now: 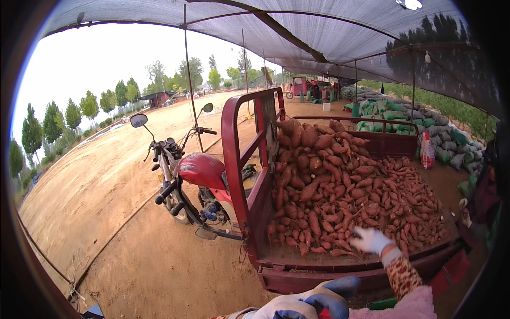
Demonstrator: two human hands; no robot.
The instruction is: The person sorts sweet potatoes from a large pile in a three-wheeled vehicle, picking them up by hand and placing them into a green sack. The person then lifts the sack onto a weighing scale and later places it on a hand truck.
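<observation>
- Reddish sweet potatoes, heaped beyond the right grip, long axes pointing many ways.
- One sweet potato lies just left, long axis crosswise, thin tail rightward.
- Right grip blurred, left grip cropped: cannot tell whether either grasps anything.
- Red cargo bed beyond both.

White-and-blue gloves, patterned sleeve, fuzzy pink cloth

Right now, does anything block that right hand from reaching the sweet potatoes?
Nothing visible does: the gloved right hand is at the near side of the sweet potatoes, past the cart's near red panel. Blur hides whether it touches them.
</observation>
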